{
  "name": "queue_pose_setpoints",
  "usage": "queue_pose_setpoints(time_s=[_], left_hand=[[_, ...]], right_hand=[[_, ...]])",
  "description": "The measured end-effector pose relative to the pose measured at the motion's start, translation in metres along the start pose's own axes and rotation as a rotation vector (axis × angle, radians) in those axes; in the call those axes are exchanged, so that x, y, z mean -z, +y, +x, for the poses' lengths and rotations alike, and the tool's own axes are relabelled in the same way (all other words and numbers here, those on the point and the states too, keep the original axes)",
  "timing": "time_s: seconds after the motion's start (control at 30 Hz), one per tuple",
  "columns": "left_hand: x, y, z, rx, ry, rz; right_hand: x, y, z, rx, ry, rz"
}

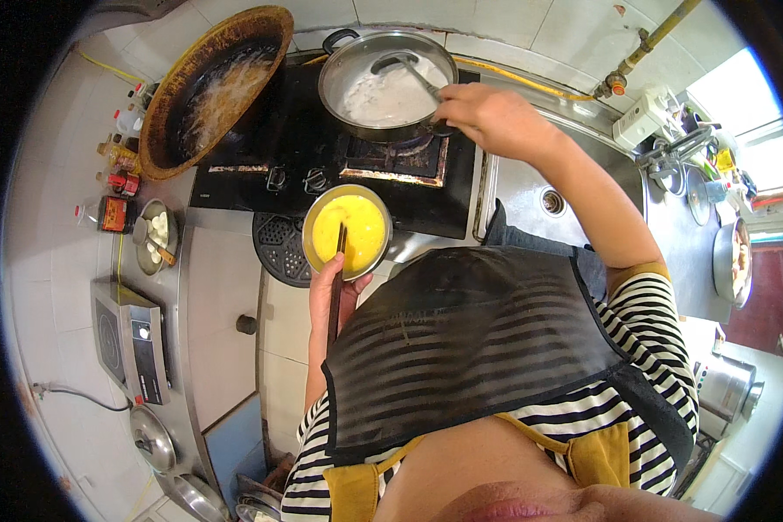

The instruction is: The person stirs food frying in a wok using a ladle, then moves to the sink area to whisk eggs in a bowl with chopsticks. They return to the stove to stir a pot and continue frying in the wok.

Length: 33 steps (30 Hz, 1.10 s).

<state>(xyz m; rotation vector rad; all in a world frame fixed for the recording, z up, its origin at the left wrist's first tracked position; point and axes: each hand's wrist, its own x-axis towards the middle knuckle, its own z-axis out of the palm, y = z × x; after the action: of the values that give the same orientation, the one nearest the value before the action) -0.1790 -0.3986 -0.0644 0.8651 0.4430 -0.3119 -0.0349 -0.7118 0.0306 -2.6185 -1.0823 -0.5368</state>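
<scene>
My left hand point(347, 287) holds a metal bowl point(309, 251) of beaten egg point(359, 241) just in front of the stove. A pair of dark chopsticks point(337, 293) stands in the egg, the shafts running back past my thumb. Over the right burner sits a wide two-handled metal pot point(329, 98) with a whitish, thick liquid point(385, 98) in it. My right hand point(479, 117) grips the handle of a dark ladle point(395, 62), whose head rests at the liquid's surface. Part of the pot's near handle lies under my right hand.
A large rusty wok point(151, 143) with bubbling liquid stands on the left of the black gas stove point(293, 130). To the right is a steel sink point(522, 189). Bottles point(114, 214), a bowl of white pieces point(147, 254) and an induction cooker point(130, 346) line the left counter.
</scene>
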Motion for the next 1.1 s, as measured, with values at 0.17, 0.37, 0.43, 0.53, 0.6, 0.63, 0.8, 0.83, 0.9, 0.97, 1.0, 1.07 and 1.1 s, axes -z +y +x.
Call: queue_pose_setpoints(time_s=[0.17, 0.37, 0.43, 0.53, 0.6, 0.63, 0.8, 0.83, 0.9, 0.97, 1.0, 1.07, 1.1], left_hand=[[-0.003, -0.001, -0.003, -0.005, 0.025, -0.008], [0.0, -0.001, -0.002, -0.007, 0.016, -0.024], [-0.001, -0.002, -0.003, -0.015, 0.015, -0.019], [-0.005, 0.0, -0.003, -0.013, -0.008, -0.014], [-0.005, -0.001, -0.002, -0.005, -0.019, -0.019], [-0.004, -0.001, -0.002, -0.004, -0.02, -0.021], [0.004, -0.002, 0.002, 0.038, -0.049, -0.042], [0.003, -0.002, 0.001, 0.028, -0.05, -0.04], [-0.001, -0.002, 0.0, 0.009, -0.051, -0.036], [-0.001, -0.002, 0.0, 0.016, -0.043, -0.022], [0.0, -0.002, 0.0, 0.02, -0.039, -0.015], [-0.001, -0.003, 0.001, 0.016, -0.029, -0.015], [-0.001, -0.003, 0.001, 0.013, -0.023, -0.015]], right_hand=[[0.043, 0.006, 0.008, -0.256, 0.025, 0.229], [0.072, 0.025, 0.017, -0.793, 0.085, 0.763], [0.07, 0.035, 0.016, -0.886, 0.112, 0.935], [0.04, 0.055, 0.0, -0.988, 0.244, 1.166], [0.02, 0.061, -0.009, -1.067, 0.348, 1.311], [0.01, 0.063, -0.015, -1.093, 0.378, 1.358], [-0.01, 0.058, -0.027, -1.131, 0.531, 1.502], [-0.01, 0.055, -0.027, -1.125, 0.56, 1.51], [-0.004, 0.051, -0.027, -1.04, 0.616, 1.475], [0.004, 0.044, -0.025, -0.962, 0.663, 1.429], [0.01, 0.039, -0.023, -0.926, 0.682, 1.401], [0.017, 0.031, -0.02, -0.859, 0.705, 1.34], [0.018, 0.029, -0.02, -0.829, 0.708, 1.31]])
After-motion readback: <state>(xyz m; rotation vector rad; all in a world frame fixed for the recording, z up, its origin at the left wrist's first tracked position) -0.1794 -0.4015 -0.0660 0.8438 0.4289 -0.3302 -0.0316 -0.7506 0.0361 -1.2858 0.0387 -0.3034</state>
